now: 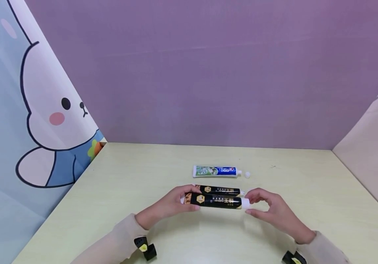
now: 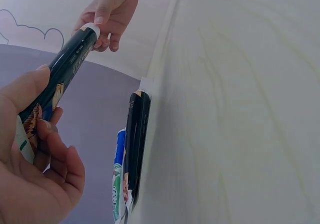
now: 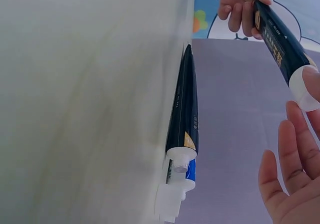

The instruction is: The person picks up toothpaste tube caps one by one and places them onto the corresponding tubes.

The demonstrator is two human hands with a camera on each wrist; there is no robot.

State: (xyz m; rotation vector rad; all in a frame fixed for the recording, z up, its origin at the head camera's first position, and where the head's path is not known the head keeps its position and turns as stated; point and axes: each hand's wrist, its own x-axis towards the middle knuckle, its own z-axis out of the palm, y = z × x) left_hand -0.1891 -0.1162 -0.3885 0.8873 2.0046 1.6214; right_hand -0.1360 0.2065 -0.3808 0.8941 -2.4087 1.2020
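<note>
My left hand (image 1: 177,201) grips the flat end of a black toothpaste tube (image 1: 215,201), thumb in front and fingers behind, and holds it level above the table. At the tube's other end my right hand (image 1: 272,209) pinches the white cap (image 3: 300,87) between thumb and fingertip, its other fingers spread loosely. Just behind the held tube, a second black toothpaste tube (image 3: 184,109) lies on the table with its white nozzle bare. Farther back lies a blue and green toothpaste tube (image 1: 216,171), its nozzle pointing right.
A small white cap (image 1: 247,175) lies beside the nozzle of the blue and green tube. The pale table (image 1: 136,165) meets a purple backdrop (image 1: 208,91) at the rear. A cloth with a cartoon figure (image 1: 50,110) hangs at the left, and a pale panel (image 1: 373,146) stands at the right.
</note>
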